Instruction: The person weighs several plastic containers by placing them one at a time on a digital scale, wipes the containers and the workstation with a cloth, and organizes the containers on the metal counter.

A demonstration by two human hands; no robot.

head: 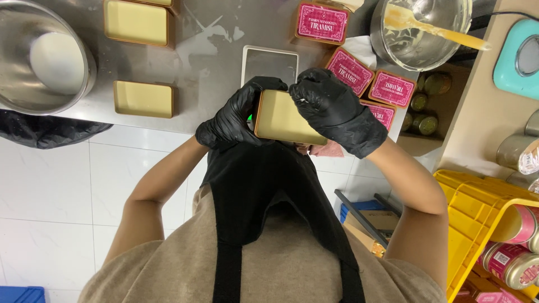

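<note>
Steel counter (208, 62), kinda smeared in the middle. Sitting on it: a big metal bowl (17, 62) of white cream at one end, three gold tins (143, 99), a small scale (270, 63), and pink-lidded tins (322, 23) clustered at the other end. There's also a second bowl (393, 47) with a spatula (432, 27) in it.

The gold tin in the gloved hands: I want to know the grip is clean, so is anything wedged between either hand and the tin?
Nothing visible. The left hand grips the gold tin at its left edge, the right hand covers its upper right corner, and both gloves touch the metal directly.
</note>
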